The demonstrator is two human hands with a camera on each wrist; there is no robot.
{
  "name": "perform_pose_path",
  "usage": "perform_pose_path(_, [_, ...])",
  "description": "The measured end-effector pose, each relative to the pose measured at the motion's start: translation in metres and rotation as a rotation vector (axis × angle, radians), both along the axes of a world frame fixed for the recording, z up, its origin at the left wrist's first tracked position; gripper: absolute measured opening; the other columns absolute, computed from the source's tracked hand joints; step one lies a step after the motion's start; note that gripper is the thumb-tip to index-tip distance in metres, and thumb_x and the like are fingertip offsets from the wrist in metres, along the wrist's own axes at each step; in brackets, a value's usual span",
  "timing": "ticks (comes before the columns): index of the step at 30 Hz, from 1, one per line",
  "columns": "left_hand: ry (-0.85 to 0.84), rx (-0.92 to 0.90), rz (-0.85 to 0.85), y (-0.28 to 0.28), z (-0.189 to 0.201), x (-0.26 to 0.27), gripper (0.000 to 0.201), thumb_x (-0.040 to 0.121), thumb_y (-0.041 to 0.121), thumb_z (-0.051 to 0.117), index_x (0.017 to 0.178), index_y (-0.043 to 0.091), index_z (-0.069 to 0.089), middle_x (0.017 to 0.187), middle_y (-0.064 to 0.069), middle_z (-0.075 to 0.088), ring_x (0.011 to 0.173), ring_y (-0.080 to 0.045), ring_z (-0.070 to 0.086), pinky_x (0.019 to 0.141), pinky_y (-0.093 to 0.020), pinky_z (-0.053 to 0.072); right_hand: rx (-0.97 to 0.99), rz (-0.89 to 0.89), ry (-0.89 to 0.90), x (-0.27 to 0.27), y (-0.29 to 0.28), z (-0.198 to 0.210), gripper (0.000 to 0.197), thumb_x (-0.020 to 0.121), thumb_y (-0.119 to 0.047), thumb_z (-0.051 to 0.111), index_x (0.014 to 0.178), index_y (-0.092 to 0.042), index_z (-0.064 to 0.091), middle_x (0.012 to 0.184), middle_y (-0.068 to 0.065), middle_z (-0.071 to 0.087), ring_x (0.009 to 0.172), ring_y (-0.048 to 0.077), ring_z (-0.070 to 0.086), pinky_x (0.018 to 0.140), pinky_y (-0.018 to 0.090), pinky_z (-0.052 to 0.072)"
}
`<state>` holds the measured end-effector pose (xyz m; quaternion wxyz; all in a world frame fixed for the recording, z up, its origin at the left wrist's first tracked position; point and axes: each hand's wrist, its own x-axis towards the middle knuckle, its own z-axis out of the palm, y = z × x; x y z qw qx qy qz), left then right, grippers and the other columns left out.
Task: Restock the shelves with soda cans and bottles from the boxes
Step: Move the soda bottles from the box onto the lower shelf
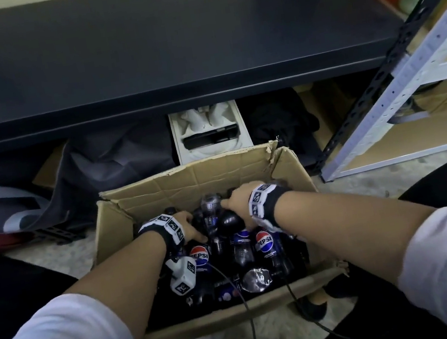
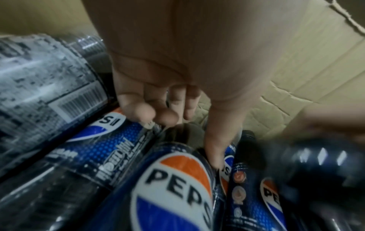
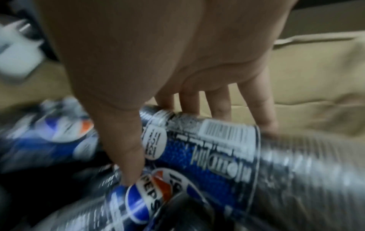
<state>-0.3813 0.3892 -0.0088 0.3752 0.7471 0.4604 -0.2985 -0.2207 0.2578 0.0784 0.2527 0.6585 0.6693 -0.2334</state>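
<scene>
A: Head view first. What's there?

B: A torn cardboard box (image 1: 289,164) on the floor, full of Pepsi bottles (image 1: 267,247) lying in a jumble. Both hands are down in it. The left hand (image 1: 188,223) is at the left of the pile, the right hand (image 1: 236,201) towards the back. Above the box runs a dark shelf (image 1: 154,51) with nothing of the task on it; a grey rack (image 1: 397,89) stands to the right.

A: Fingers, from up there?

B: I cannot tell; the wristbands and bottles hide most of them.

A: Left wrist view, then.

B: The left hand (image 2: 177,65) reaches down among the bottles. Its fingers (image 2: 138,109) are curled, tips touching the label of one bottle (image 2: 110,140), while the thumb (image 2: 217,143) is stretched down beside the neighbouring Pepsi bottle (image 2: 173,187). Whether it has a real grip yet, I cannot tell. The box wall (image 2: 306,70) is behind.

A: And the right wrist?

B: Blurred, but plain enough: the right hand (image 3: 168,54) grips a bottle (image 3: 207,156) lying across the pile. The thumb (image 3: 126,156) presses on the near side by the logo, and the fingers (image 3: 264,109), slightly spread, wrap over the far side near the barcode. Cardboard (image 3: 316,86) shows beyond.
</scene>
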Motion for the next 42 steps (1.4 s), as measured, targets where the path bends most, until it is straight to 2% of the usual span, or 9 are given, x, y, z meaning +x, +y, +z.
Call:
perform_pose_path(5, [0.044,0.056,-0.118,-0.001,-0.005,0.004,0.132,0.011,0.082,0.082,0.128,0.023,0.062,0.119,0.002,0.07,0.103,-0.021,0.067,0.096,-0.037,0.054,0.159,-0.187,0.246,0.019,-0.003,0.029,0.083,0.071,-0.046,0.082,0.135,-0.037,0.03,0.104,0.002,0.068,0.085,0.026,0.066,0.077,0.04,0.057])
perform_pose_path(9, [-0.003,0.077,-0.064,0.003,-0.019,0.01,0.116,0.029,0.093,0.07,0.126,0.029,0.066,0.124,0.003,0.068,0.107,-0.023,0.065,0.101,-0.038,0.05,0.297,-0.314,0.394,0.027,-0.014,0.064,0.076,0.073,-0.046,0.083,0.13,-0.029,0.036,0.098,-0.005,0.066,0.083,0.019,0.064,0.075,0.032,0.053])
perform_pose_path(14, [0.13,0.132,-0.246,0.003,-0.021,0.01,0.099,0.037,0.088,0.059,0.114,0.027,0.073,0.106,0.002,0.073,0.089,-0.019,0.067,0.091,-0.035,0.055,0.403,-0.415,0.498,0.039,-0.025,0.086,0.071,0.072,-0.037,0.086,0.126,-0.022,0.042,0.095,-0.002,0.066,0.081,0.019,0.064,0.076,0.035,0.056])
perform_pose_path(23, [0.122,0.07,-0.255,-0.012,0.026,0.013,0.052,0.1,0.044,0.057,0.141,0.012,0.057,0.143,-0.01,0.055,0.13,-0.028,0.053,0.104,-0.032,0.046,0.443,-0.615,0.772,0.043,-0.027,0.064,0.063,0.076,-0.036,0.086,0.124,-0.035,0.047,0.101,-0.007,0.07,0.081,0.009,0.067,0.074,0.026,0.053])
perform_pose_path(27, [0.19,0.056,-0.215,-0.011,0.024,0.015,0.061,0.084,0.049,0.077,0.126,0.007,0.065,0.124,-0.009,0.066,0.115,-0.028,0.063,0.095,-0.036,0.054,0.443,-0.628,0.813,0.042,-0.021,0.055,0.063,0.08,-0.047,0.079,0.13,-0.039,0.041,0.105,-0.008,0.071,0.092,0.014,0.069,0.091,0.041,0.055])
perform_pose_path(32, [0.168,0.066,-0.143,-0.01,0.011,0.016,0.099,0.042,0.081,0.078,0.118,0.016,0.068,0.109,-0.002,0.071,0.096,-0.023,0.067,0.093,-0.036,0.055,0.478,-0.621,0.806,0.043,-0.02,0.052,0.068,0.083,-0.048,0.077,0.137,-0.036,0.037,0.118,-0.01,0.067,0.103,0.012,0.065,0.099,0.037,0.05])
perform_pose_path(37, [0.15,0.055,-0.102,-0.022,0.003,0.021,0.11,0.047,0.087,0.067,0.135,0.021,0.062,0.122,-0.004,0.069,0.096,-0.021,0.067,0.094,-0.035,0.054,0.48,-0.628,0.785,0.049,-0.018,0.049,0.074,0.082,-0.04,0.08,0.14,-0.029,0.035,0.114,-0.004,0.069,0.095,0.014,0.068,0.091,0.038,0.055])
perform_pose_path(40, [0.14,-0.004,-0.02,-0.029,0.005,0.023,0.097,0.072,0.076,0.069,0.142,0.01,0.054,0.135,-0.012,0.062,0.098,-0.03,0.069,0.09,-0.037,0.058,0.431,-0.662,0.78,0.055,-0.017,0.047,0.093,0.082,-0.035,0.082,0.152,-0.018,0.023,0.111,-0.001,0.071,0.096,0.015,0.068,0.091,0.034,0.056])
perform_pose_path(42, [0.141,-0.044,0.02,-0.032,0.013,0.025,0.087,0.081,0.067,0.069,0.142,0.008,0.052,0.139,-0.014,0.059,0.106,-0.033,0.069,0.09,-0.036,0.057,0.42,-0.684,0.814,0.057,-0.015,0.042,0.083,0.08,-0.035,0.084,0.144,-0.02,0.034,0.11,-0.002,0.072,0.099,0.013,0.069,0.095,0.037,0.055])
